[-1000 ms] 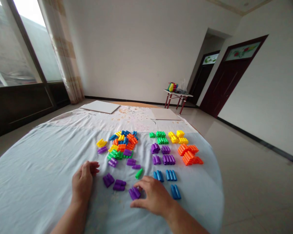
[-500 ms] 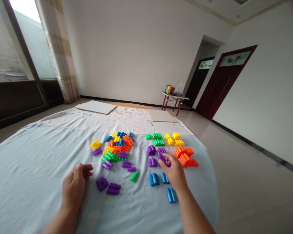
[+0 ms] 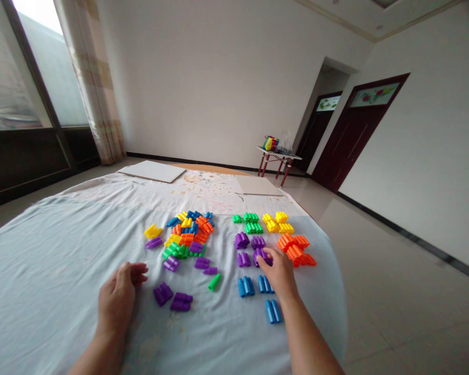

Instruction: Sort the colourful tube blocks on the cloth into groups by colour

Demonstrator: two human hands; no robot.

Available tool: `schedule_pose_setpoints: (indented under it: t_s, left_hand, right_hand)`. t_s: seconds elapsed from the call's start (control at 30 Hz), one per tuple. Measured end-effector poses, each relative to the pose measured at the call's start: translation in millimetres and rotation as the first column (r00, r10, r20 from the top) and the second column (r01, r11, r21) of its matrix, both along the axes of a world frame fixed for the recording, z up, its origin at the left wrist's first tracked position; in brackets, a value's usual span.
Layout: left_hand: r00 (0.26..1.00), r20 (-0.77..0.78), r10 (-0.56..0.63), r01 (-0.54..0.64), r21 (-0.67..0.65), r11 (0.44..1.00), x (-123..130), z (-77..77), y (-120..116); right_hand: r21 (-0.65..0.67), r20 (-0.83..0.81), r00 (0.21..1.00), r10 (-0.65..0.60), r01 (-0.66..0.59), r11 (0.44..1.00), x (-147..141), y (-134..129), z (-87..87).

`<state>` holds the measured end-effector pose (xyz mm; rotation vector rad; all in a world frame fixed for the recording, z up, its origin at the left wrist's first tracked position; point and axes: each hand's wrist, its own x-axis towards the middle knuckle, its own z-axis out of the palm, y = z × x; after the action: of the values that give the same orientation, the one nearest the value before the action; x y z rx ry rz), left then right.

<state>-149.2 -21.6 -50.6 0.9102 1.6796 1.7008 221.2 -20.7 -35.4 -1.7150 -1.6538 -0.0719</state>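
Around a purple block cluster [image 3: 260, 257] in the right-hand groups, the fingers of my right hand [image 3: 279, 273] are closed. Another purple cluster [image 3: 258, 242] lies just beyond it, and blue pieces [image 3: 246, 286] lie nearer me. My left hand [image 3: 118, 294] rests on the cloth with its fingers slightly apart, holding nothing. To its right are two dark purple clusters [image 3: 182, 302]. A mixed pile of orange, yellow, blue, green and purple pieces [image 3: 187, 239] sits left of centre, with a single green piece [image 3: 214, 282] in front of it.
Green [image 3: 254, 228], yellow [image 3: 272, 224] and orange [image 3: 296, 254] groups stand at the right on the cloth-covered table [image 3: 54, 271]. Two flat boards, one white [image 3: 152, 171] and one beige [image 3: 258, 186], lie at the far side. A small side table [image 3: 279, 154] stands beyond.
My right hand has moved slightly toward me, and the purple cluster by its fingers now lies nearer, apart from the one beyond. My left hand has stayed nearly still.
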Motion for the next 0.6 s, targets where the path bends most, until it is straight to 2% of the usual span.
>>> schedule_pose_setpoints:
  t_s: [0.13, 0.23, 0.3, 0.37, 0.47, 0.53, 0.6]
  left_hand:
    - [1.0, 0.005, -0.005, 0.005, 0.006, 1.0, 0.8, 0.1, -0.1]
    - [1.0, 0.021, -0.004, 0.004, 0.022, 1.0, 2.8, 2.5, -1.7]
    - [1.0, 0.019, -0.004, 0.003, 0.027, 1.0, 4.4, 4.3, -2.7]
    - [1.0, 0.012, -0.003, 0.003, 0.028, 1.0, 5.8, 5.7, -3.3]
    - [1.0, 0.004, -0.003, 0.003, 0.032, 0.999, 7.4, 8.0, -3.9]
    - [1.0, 0.001, -0.006, 0.006, 0.034, 0.999, 8.6, 10.0, -4.7]
    - [1.0, -0.002, -0.007, 0.007, 0.035, 0.999, 9.5, 11.7, -5.5]
  right_hand:
    - [0.038, 0.008, 1.0, -0.001, 0.001, 0.999, -1.4, -2.6, 1.6]
    - [0.168, -0.021, 1.0, 0.005, -0.001, 0.986, -5.3, -6.6, 7.4]
    - [0.28, -0.051, 0.998, 0.049, -0.032, 0.96, -12.5, -11.2, 14.4]
    - [0.325, -0.062, 0.986, 0.155, -0.127, 0.937, -25.4, -18.3, 23.0]
    - [0.214, -0.052, 0.915, 0.399, -0.38, 0.9, -54.6, -33.1, 36.2]
    - [0.073, -0.063, 0.829, 0.555, -0.551, 0.831, -77.0, -43.1, 42.1]
    - [-0.051, -0.077, 0.751, 0.656, -0.66, 0.749, -98.1, -50.1, 43.3]
